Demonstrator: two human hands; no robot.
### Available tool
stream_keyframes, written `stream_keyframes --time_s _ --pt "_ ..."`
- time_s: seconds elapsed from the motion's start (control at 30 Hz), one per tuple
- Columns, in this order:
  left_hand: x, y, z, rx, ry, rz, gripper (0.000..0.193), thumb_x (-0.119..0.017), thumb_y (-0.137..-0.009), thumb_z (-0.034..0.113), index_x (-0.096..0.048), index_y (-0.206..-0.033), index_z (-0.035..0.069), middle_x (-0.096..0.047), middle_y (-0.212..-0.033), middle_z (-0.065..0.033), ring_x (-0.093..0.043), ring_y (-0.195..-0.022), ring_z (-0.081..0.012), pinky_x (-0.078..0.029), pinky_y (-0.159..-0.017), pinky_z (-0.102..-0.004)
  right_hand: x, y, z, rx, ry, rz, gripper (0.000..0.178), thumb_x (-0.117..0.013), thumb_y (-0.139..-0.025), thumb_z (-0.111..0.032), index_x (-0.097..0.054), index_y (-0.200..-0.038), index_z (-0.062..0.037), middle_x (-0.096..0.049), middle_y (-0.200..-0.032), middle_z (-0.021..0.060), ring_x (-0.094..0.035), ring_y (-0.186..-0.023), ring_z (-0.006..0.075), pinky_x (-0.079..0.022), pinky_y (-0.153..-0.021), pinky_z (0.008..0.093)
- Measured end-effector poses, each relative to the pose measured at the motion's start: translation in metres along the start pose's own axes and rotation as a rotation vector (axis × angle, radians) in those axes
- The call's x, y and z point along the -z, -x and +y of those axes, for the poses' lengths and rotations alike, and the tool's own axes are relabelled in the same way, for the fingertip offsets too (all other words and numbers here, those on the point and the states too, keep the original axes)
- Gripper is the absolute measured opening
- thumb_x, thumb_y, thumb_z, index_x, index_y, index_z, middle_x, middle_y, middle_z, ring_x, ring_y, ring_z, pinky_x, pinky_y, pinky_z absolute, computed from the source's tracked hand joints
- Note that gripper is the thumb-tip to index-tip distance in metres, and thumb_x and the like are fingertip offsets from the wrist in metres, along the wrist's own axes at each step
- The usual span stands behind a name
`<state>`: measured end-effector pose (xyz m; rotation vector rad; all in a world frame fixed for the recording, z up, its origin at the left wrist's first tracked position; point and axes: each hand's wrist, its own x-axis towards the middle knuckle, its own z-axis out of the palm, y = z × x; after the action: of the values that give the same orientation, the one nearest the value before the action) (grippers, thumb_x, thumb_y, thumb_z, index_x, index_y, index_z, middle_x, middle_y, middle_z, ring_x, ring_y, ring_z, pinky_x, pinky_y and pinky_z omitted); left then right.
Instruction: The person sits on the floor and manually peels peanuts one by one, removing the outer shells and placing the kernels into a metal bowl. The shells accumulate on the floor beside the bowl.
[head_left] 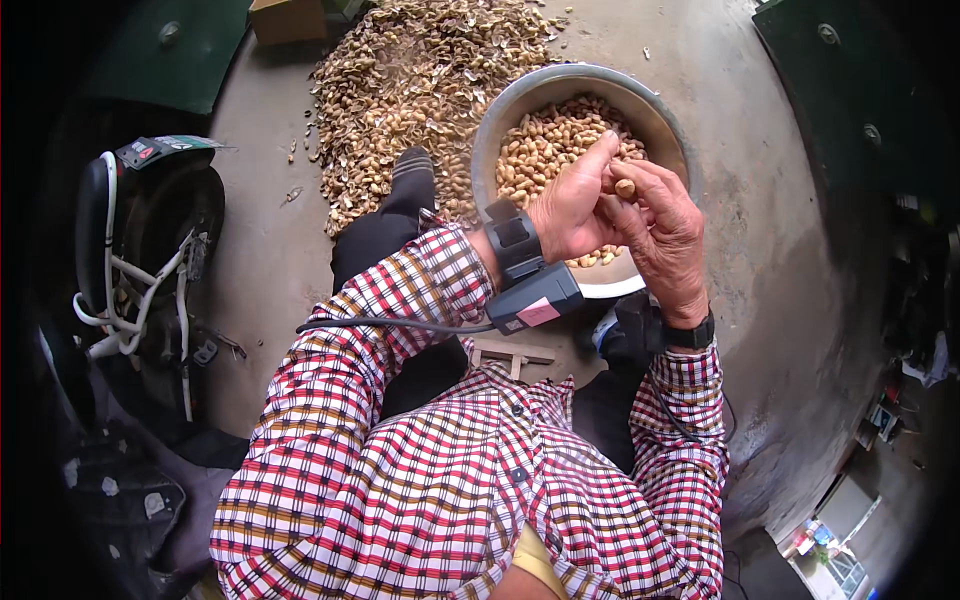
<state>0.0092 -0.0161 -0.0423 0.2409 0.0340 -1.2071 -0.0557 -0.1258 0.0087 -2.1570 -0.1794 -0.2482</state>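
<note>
Both hands meet above a round metal basin that holds unshelled peanuts. A single peanut shows at the bent fingers of my right hand, which is closed on it. Pressed against that hand, my left hand has its thumb stretched along the far side. Its other fingers curl in and are mostly hidden, so what they hold cannot be made out. Beyond the basin's left side, a broad heap of peanut shells covers the floor.
A dark-socked foot touches the heap's near edge. At the left stands a dark object with a white tubular frame. A cardboard box sits at the far left. A cable runs from the device on my left wrist.
</note>
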Motion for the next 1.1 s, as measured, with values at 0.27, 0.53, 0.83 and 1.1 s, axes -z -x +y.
stream_keyframes --time_s 0.27,0.53,0.83,1.1 --pt "-0.019 0.004 -0.009 -0.021 -0.066 0.377 0.041 -0.031 -0.09 0.045 -0.051 -0.099 0.011 -0.056 -0.094 -0.0035 -0.057 -0.086 -0.0198 -0.048 -0.075 -0.0418 0.014 0.009 -0.003 -0.317 -0.494 0.082 0.024 -0.055 -0.083 -0.007 -0.055 -0.105 0.0025 -0.056 -0.101 0.0067 -0.053 -0.091 0.0113 -0.043 -0.078 0.0227" --pt "-0.01 -0.003 -0.008 0.056 -0.127 0.35 0.037 -0.049 -0.084 0.041 -0.058 -0.089 0.006 -0.06 -0.094 -0.0126 -0.057 -0.084 -0.0225 -0.046 -0.07 -0.0347 0.031 0.011 0.006 -0.412 -0.603 0.288 0.03 -0.055 -0.085 -0.015 -0.054 -0.107 0.0043 -0.058 -0.086 0.0024 -0.051 -0.075 0.0059 -0.041 -0.069 0.0176" --pt "-0.02 0.007 -0.004 0.113 -0.13 0.219 0.021 -0.058 -0.079 0.026 -0.059 -0.093 0.011 -0.059 -0.083 -0.0035 -0.055 -0.074 -0.0155 -0.047 -0.06 -0.0309 0.022 0.013 0.008 -0.454 -0.897 0.166 0.037 -0.051 -0.087 -0.016 -0.045 -0.117 0.0047 -0.053 -0.11 0.0108 -0.053 -0.096 0.0153 -0.041 -0.086 0.0264" --pt "-0.018 0.012 -0.003 0.068 -0.178 0.147 0.018 -0.057 -0.079 0.028 -0.059 -0.086 0.012 -0.058 -0.078 0.0007 -0.054 -0.071 -0.012 -0.044 -0.057 -0.0284 0.01 0.009 0.006 -0.502 -0.909 0.085 0.04 -0.052 -0.087 -0.021 -0.046 -0.117 0.0049 -0.058 -0.099 0.0066 -0.054 -0.088 0.0114 -0.041 -0.081 0.0236"
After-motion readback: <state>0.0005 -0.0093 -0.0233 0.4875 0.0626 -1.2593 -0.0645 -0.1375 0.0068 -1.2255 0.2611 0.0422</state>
